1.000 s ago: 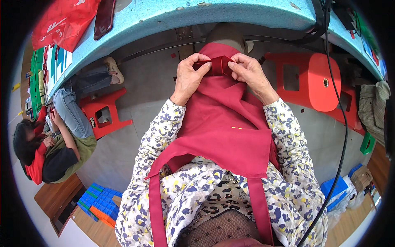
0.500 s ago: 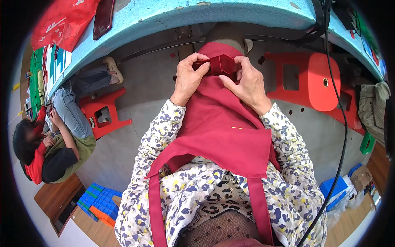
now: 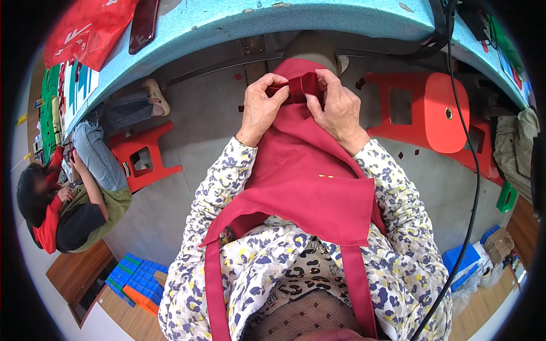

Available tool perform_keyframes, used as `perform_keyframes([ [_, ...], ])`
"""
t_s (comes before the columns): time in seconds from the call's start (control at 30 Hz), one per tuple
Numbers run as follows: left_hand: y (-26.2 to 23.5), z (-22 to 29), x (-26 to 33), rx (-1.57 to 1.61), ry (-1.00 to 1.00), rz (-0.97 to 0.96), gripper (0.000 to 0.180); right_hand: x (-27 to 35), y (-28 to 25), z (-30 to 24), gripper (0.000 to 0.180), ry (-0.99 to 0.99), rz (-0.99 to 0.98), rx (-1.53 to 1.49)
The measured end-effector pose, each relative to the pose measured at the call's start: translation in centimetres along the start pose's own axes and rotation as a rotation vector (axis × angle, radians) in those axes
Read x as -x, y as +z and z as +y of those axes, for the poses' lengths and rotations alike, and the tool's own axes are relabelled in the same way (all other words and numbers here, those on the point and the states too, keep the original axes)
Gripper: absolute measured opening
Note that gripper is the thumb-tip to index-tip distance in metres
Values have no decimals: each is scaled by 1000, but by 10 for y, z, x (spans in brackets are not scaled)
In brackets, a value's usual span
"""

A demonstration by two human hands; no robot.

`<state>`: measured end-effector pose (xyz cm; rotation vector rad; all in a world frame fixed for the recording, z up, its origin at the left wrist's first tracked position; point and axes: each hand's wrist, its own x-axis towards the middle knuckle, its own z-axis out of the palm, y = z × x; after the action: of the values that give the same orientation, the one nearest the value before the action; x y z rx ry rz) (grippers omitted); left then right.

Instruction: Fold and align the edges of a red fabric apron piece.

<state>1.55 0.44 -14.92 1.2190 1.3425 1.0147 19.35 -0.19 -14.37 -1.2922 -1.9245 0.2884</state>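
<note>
Over my lap, my two hands hold a dark red ribbon (image 3: 310, 85) bent into a loop or fold. My left hand (image 3: 261, 111) pinches its left part between thumb and fingertips. At the other side, my right hand (image 3: 340, 111) grips the ribbon's right part, thumb against fingers. Just beneath both hands lies the crimson apron (image 3: 296, 156) that I wear, close in colour to the ribbon. How the folds are joined cannot be made out.
A light blue table (image 3: 284, 17) curves across the far side, with a red bag (image 3: 85, 34) and a phone (image 3: 143, 25) on it. Red stools (image 3: 446, 113) stand to my right. At left sits another person (image 3: 85, 210). A black cable (image 3: 476, 187) hangs at right.
My right hand has shifted slightly left and its thumb and fingers have closed in on the ribbon. The ribbon's right side is folded inward, its loop less open. My left hand stays put.
</note>
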Motion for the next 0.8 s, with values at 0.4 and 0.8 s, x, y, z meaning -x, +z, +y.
perform_keyframes([
  [0.4,-4,-7,6,-25,24,6,13,-4,11,-2,27,142,-108,139],
  [0.8,-33,-7,32,-71,25,182,14,16,26,-5,28,222,-182,134],
])
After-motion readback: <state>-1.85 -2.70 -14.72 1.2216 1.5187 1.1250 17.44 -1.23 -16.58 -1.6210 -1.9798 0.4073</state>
